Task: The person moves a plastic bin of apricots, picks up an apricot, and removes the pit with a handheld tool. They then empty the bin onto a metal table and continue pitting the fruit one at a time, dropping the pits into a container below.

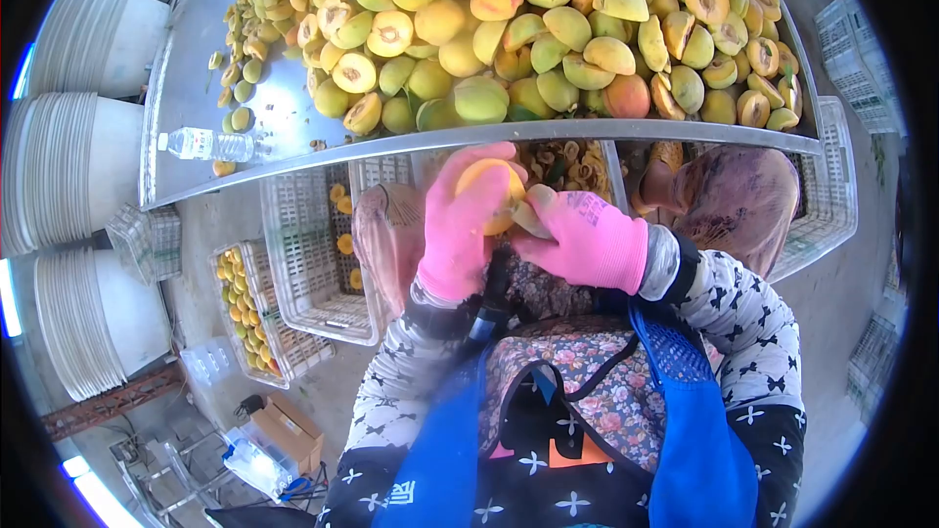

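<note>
Both of my hands wear pink gloves and meet just below the metal table's near edge. A yellow peach piece (492, 186) is in my left hand (458, 230), whose fingers wrap round it. Against its right side, my right hand (587, 235) is closed on a small greyish-green thing (531, 212), too hidden to name for certain. Beyond the hands, many halved and whole peaches (479, 98) are heaped on the metal table (469, 133).
A plastic bottle (210, 145) lies at the table's left. White crates (323, 308) stand below, one with yellow fruit (249, 308). Another crate (831, 196) is at the right. Stacked white tubs (68, 176) and a cardboard box (289, 430) are at the left.
</note>
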The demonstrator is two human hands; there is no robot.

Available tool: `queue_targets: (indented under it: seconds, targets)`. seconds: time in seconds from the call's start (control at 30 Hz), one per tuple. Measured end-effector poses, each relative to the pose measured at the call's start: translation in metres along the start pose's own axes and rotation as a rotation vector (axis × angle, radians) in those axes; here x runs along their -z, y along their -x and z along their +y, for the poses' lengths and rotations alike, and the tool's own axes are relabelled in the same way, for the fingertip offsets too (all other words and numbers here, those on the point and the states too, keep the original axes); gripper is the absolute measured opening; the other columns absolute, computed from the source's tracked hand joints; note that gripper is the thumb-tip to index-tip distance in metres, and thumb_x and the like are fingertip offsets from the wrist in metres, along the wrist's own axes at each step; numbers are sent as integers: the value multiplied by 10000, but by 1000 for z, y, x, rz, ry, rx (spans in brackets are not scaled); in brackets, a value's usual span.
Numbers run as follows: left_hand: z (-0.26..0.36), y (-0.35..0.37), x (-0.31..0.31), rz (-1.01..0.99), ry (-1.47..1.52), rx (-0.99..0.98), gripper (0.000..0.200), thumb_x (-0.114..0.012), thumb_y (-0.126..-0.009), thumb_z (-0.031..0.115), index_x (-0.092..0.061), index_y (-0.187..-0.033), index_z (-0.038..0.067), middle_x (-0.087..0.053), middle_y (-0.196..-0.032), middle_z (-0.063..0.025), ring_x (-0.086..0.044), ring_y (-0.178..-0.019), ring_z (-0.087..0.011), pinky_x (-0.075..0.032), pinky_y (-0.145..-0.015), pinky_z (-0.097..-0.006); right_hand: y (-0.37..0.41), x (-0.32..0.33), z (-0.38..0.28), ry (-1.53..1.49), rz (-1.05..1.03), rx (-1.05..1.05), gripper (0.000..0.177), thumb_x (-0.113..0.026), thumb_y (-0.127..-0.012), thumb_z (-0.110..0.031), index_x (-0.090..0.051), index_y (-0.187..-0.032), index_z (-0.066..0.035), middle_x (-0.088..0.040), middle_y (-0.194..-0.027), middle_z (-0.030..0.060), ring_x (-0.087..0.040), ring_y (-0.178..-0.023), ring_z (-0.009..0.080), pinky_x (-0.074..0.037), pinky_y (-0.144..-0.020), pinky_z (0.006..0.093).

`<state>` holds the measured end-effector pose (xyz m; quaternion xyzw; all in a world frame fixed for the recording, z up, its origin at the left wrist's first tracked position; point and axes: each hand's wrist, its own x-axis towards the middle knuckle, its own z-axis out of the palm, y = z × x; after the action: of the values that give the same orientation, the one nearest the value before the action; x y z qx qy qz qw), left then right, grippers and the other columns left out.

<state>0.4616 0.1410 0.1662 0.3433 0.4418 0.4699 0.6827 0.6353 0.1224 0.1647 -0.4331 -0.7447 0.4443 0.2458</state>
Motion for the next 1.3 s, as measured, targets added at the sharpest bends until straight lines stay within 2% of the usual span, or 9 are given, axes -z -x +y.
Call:
queue_targets:
  seconds: [0.2, 0.27, 0.5, 0.63, 0.73, 0.83, 0.97, 1.13, 1.3]
  targets:
    - [1, 4, -16, 215, -45, -147, 323, -497, -1011, 269, -616, -1054, -29, -667, -916, -132, -646, -767, -191, -532, -699, -295, 0, -12, -1, -168, 2, -20, 308, -649, -871, -272, -535, -1009, -20, -618, -729, 194, -639, -637, 353, -509, -559, 423]
    - [0, 2, -24, 268, -69, -213, 337, -482, -1012, 263, -635, -970, -35, -671, -852, -138, -637, -685, -181, -521, -634, -264, -4, -7, -17, -597, -253, -377, 274, -643, -876, -242, -525, -969, -12, -603, -672, 133, -586, -510, 233, -449, -461, 341]
    - [14, -7, -7, -108, -160, -29, 508, -496, -997, 434, -649, -991, -50, -699, -886, -174, -682, -722, -228, -569, -654, -315, 2, 10, -9, -1177, -561, -459, 206, -660, -858, -215, -569, -903, -35, -551, -632, 32, -484, -420, 122, -356, -377, 243]
    - [22, -6, 20, -211, -334, 63, 346, -611, -960, 299, -678, -1002, -39, -708, -895, -117, -657, -710, -159, -534, -645, -278, 3, 22, -4, -998, -690, -420, 233, -655, -869, -237, -559, -905, -28, -567, -642, 55, -525, -440, 150, -401, -406, 269]
    - [60, 16, 74, 55, -901, -96, 212, -668, -915, 152, -700, -1039, -17, -670, -860, -31, -610, -765, -81, -498, -688, -231, 14, 16, 29, -127, -385, -115, 264, -648, -867, -247, -547, -919, -10, -577, -653, 107, -559, -459, 195, -444, -441, 318]
    - [98, 16, 130, 377, -1181, -186, 305, -664, -916, 197, -671, -1126, -24, -667, -1004, -72, -620, -885, -123, -492, -762, -233, 19, 25, 32, -103, -322, -469, 309, -654, -856, -268, -535, -940, 5, -603, -685, 149, -607, -511, 241, -478, -495, 369]
    - [99, -55, 162, 433, -671, -152, 383, -661, -913, 235, -629, -1198, -18, -669, -980, -49, -603, -796, -130, -482, -686, -254, 9, 29, 32, -166, -290, -497, 348, -660, -848, -283, -549, -1008, 6, -640, -726, 151, -632, -543, 258, -485, -528, 386]
    - [91, -149, 148, 485, -1167, -8, 681, -704, -765, 495, -623, -1199, -23, -655, -1103, -214, -627, -998, -340, -477, -856, -399, 16, 19, 70, -1, -134, -519, 394, -659, -848, -285, -564, -1103, 0, -647, -758, 196, -649, -684, 356, -500, -628, 439]
    - [72, -165, 121, 676, -1307, -161, 646, -738, -696, 475, -608, -1098, -14, -591, -1109, -226, -587, -1034, -372, -468, -866, -421, 14, 33, 60, 6, 124, -310, 403, -649, -841, -250, -563, -1154, -11, -641, -863, 232, -620, -823, 430, -487, -713, 474]
